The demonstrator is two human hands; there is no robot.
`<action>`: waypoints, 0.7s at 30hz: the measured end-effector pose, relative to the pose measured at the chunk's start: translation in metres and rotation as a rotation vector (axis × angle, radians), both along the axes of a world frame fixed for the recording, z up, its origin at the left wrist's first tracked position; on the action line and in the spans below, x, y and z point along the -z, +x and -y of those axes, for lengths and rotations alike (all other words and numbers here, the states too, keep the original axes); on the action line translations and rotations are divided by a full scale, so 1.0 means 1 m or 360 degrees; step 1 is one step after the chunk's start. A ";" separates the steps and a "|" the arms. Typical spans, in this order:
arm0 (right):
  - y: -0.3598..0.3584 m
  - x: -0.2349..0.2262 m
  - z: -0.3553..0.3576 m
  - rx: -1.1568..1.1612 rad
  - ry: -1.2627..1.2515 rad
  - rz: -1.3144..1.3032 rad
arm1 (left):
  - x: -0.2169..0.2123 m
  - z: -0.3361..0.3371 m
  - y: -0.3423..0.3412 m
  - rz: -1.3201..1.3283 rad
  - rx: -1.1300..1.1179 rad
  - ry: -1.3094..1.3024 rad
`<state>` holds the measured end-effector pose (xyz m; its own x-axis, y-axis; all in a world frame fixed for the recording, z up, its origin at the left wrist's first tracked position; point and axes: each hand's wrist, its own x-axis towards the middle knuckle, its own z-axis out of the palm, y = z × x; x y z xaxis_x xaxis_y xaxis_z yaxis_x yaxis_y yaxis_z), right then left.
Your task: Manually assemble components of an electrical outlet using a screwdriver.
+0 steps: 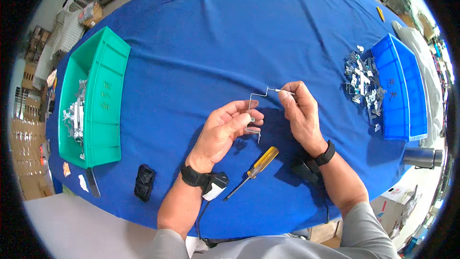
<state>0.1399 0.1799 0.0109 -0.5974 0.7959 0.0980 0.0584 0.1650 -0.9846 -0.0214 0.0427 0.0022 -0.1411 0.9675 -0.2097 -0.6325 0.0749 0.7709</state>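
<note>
My left hand (225, 132) pinches the lower part of a thin bent metal wire piece (254, 103) above the blue tablecloth (230, 38). My right hand (299, 110) grips the wire's upper end between thumb and fingertips. The wire runs in angular bends between the two hands. Both wrists wear black bands. A screwdriver with a yellow handle (256, 163) lies on the cloth just below my hands, untouched.
A green bin (105, 100) holding several metal parts stands at the left. A blue bin (402, 91) lies at the right beside a heap of small metal parts (363, 79). A small black object (144, 182) sits near the front edge.
</note>
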 end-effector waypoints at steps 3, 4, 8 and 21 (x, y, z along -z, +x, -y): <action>0.001 0.002 -0.003 0.0004 -0.0083 0.0012 | -0.003 0.001 0.001 0.0002 0.0020 0.0017; 0.000 0.000 -0.003 -0.0001 -0.0117 -0.0010 | -0.004 0.002 0.001 -0.0002 0.0025 0.0018; 0.001 -0.002 -0.007 -0.0018 -0.0243 0.0058 | 0.002 0.001 0.001 -0.0056 -0.0070 -0.0003; -0.001 -0.004 -0.012 -0.0113 -0.0273 -0.0164 | 0.001 0.000 0.001 -0.0144 -0.0125 -0.0023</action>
